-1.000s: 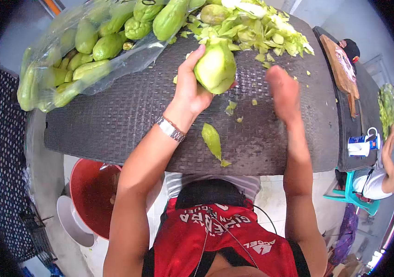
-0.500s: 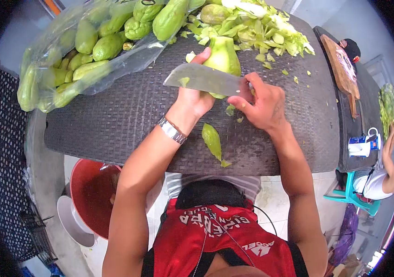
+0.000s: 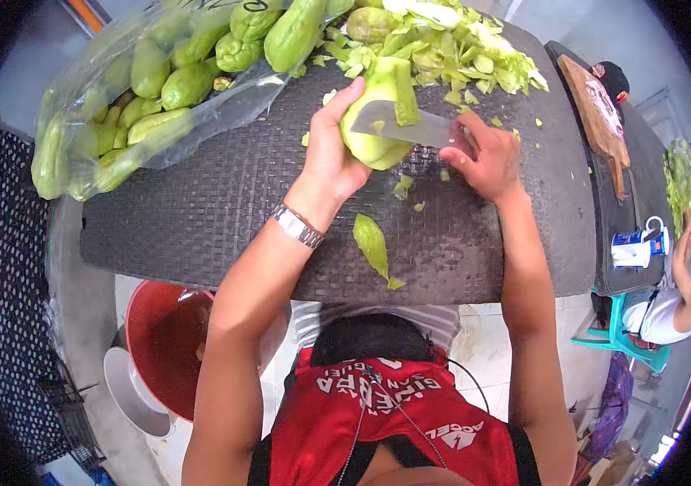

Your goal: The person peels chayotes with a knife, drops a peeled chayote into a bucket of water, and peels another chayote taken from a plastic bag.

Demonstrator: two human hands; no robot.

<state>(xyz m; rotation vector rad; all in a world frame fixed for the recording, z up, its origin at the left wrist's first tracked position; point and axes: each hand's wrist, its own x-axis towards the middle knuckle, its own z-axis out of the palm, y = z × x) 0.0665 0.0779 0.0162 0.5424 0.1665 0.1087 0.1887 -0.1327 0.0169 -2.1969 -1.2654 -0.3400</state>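
Loosely, clear bag (image 3: 236, 101) holds green chayotes (image 3: 186, 87).

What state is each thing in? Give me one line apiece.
Green vegetable: partly peeled
Knife: blade against the vegetable
Left hand: gripping the vegetable
Right hand: gripping the knife
Plastic bag: holding unpeeled vegetables
Peelings: heaped loosely
Red tub: uncovered
Teal seat: occupied

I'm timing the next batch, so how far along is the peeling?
Done: a large heap of peelings lies on the table; the red tub's contents are too unclear to count.
In hand: the left hand holds a partly peeled vegetable, the right hand a knife.
Left: apparently the many unpeeled ones in the clear bag.
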